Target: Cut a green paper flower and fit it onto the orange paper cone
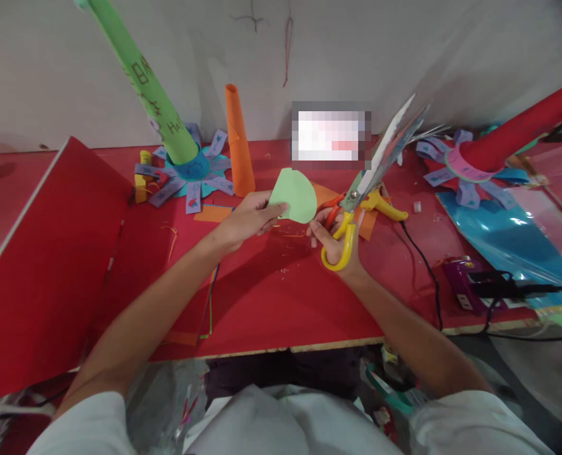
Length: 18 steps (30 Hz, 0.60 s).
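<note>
A light green paper piece [296, 196] with a rounded right side is pinched by my left hand [250, 221], thumb on top at its lower left. Large scissors [354, 193] with yellow and orange handles hang on my right hand [335, 243], the yellow loop round the base of the thumb. Their blades point up and to the right, spread slightly apart. The right fingertips are close to the lower right edge of the green paper; whether they touch it I cannot tell. Orange paper [326, 197] lies behind the hands.
An orange cone [240, 142] and a green tube [167, 114] stand at the back left; a red tube [513, 139] leans at the right. A yellow glue gun [385, 205] lies behind the scissors. A red board [48, 265] rises at the left. A purple box [468, 284] sits right.
</note>
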Each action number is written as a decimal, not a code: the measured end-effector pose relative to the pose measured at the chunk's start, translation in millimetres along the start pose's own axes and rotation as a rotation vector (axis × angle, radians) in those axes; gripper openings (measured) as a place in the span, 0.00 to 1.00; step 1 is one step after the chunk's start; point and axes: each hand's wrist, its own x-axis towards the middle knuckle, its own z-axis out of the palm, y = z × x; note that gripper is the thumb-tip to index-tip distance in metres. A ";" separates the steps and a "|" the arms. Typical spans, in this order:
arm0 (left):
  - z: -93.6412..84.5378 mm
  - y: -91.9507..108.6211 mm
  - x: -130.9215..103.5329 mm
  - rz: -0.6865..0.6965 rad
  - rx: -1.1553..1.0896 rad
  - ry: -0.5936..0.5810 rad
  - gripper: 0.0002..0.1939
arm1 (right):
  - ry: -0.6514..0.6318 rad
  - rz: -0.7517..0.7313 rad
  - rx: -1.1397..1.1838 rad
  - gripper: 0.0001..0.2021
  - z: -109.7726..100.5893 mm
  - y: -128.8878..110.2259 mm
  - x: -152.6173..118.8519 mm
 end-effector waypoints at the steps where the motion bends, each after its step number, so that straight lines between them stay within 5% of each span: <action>1: -1.7 -0.4 0.6 0.005 -0.012 0.024 0.16 | -0.001 -0.002 -0.004 0.21 0.0 0.2 0.2; 11: -3.6 7.1 -0.3 0.141 -0.060 0.166 0.20 | -0.063 0.069 0.019 0.24 3.4 8.4 1.8; 18: 2.7 12.7 -2.7 0.167 -0.259 0.205 0.12 | -0.170 0.107 -0.038 0.32 3.7 6.6 1.0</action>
